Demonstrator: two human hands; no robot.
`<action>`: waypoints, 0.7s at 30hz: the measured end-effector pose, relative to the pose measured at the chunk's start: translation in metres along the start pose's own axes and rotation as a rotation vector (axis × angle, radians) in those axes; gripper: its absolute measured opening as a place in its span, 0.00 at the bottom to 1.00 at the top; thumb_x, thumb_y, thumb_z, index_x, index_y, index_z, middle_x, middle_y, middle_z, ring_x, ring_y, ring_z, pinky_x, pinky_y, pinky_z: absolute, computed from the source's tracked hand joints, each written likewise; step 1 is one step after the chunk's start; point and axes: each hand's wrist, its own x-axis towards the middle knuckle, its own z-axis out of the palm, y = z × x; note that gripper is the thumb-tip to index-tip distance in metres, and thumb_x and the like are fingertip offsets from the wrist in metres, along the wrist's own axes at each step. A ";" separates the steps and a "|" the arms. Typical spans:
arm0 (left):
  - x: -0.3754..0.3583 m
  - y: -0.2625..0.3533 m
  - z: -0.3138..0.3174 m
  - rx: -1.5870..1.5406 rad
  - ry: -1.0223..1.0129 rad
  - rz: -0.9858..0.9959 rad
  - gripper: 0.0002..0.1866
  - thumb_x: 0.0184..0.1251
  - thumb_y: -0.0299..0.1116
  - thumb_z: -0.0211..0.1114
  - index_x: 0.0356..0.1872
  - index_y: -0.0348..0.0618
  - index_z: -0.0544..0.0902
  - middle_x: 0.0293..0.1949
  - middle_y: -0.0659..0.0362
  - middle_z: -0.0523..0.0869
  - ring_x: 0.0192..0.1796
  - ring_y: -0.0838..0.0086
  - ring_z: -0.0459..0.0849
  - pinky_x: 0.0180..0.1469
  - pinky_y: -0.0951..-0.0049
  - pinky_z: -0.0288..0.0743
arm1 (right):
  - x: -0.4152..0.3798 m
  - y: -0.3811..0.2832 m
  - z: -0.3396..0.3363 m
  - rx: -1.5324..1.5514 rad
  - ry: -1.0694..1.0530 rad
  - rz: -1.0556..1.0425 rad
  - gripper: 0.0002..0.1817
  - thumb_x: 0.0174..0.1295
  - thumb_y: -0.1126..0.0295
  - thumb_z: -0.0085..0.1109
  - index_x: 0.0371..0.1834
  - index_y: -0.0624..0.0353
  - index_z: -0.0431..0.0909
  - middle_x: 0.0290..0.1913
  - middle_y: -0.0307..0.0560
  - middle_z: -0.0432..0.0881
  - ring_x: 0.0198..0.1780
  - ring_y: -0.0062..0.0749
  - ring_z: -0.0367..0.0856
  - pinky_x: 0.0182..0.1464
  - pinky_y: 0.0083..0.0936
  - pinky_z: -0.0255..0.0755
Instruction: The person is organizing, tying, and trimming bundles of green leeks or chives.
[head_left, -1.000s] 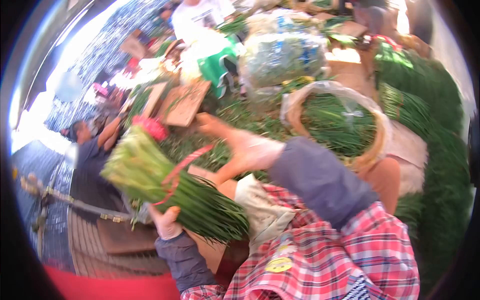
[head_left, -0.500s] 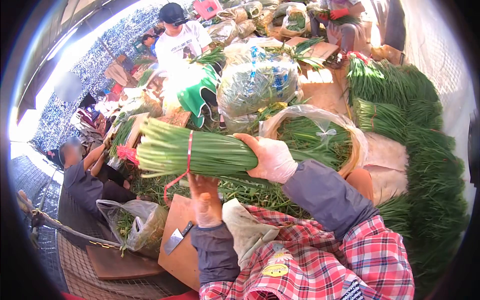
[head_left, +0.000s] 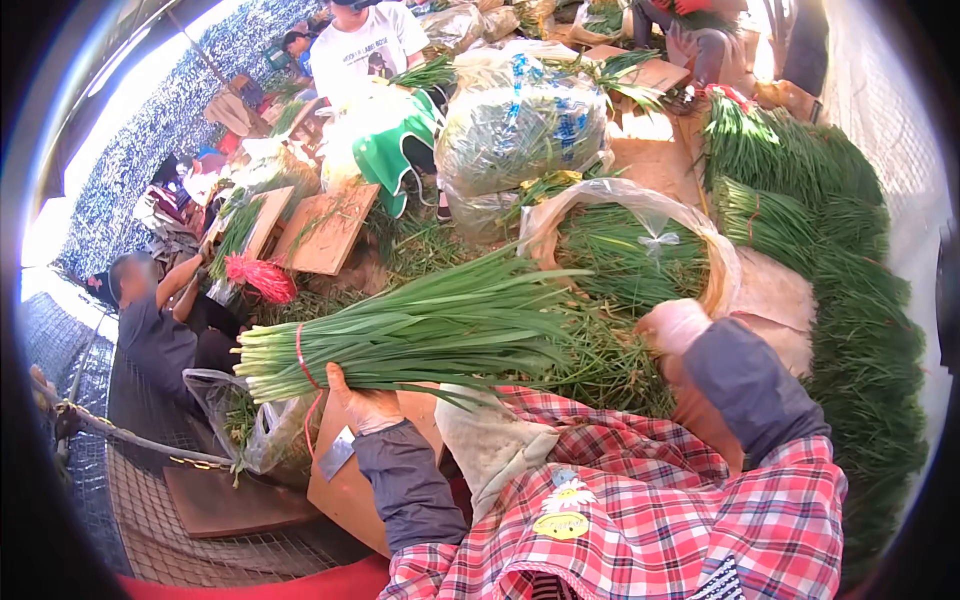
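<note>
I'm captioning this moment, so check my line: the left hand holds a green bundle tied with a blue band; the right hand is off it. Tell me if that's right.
The band is red, not blue, as the head view shows. The left hand does hold the green bundle, and the right hand is off it.

Txt (head_left: 363, 50) on white tee (head_left: 345, 75) + blue print (head_left: 570, 130) on plastic bag (head_left: 480, 130), both illeg.
</note>
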 end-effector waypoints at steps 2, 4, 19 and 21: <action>-0.003 0.003 0.000 -0.006 -0.021 0.028 0.31 0.55 0.46 0.68 0.58 0.44 0.71 0.55 0.57 0.77 0.55 0.65 0.76 0.57 0.61 0.73 | -0.004 0.011 -0.012 0.261 0.168 0.081 0.11 0.59 0.66 0.52 0.37 0.54 0.83 0.31 0.48 0.84 0.33 0.42 0.82 0.36 0.32 0.74; -0.007 0.003 0.003 -0.006 -0.028 0.027 0.31 0.56 0.45 0.68 0.58 0.44 0.71 0.56 0.57 0.76 0.55 0.65 0.76 0.57 0.61 0.73 | -0.015 0.003 -0.038 0.611 0.281 0.200 0.10 0.58 0.66 0.55 0.34 0.59 0.83 0.28 0.47 0.83 0.31 0.39 0.81 0.35 0.28 0.73; -0.029 -0.035 0.043 0.089 -0.037 -0.028 0.30 0.57 0.45 0.65 0.59 0.43 0.70 0.54 0.57 0.76 0.55 0.66 0.75 0.58 0.62 0.69 | 0.039 -0.140 -0.055 0.471 0.345 -0.191 0.18 0.51 0.54 0.62 0.38 0.55 0.82 0.34 0.47 0.83 0.39 0.42 0.81 0.41 0.36 0.73; -0.033 -0.036 0.046 0.091 -0.035 -0.023 0.29 0.57 0.44 0.65 0.58 0.43 0.70 0.54 0.58 0.77 0.55 0.66 0.75 0.58 0.62 0.68 | 0.040 -0.141 -0.051 0.740 0.304 -0.192 0.19 0.52 0.56 0.63 0.41 0.58 0.81 0.32 0.46 0.83 0.32 0.36 0.81 0.37 0.31 0.73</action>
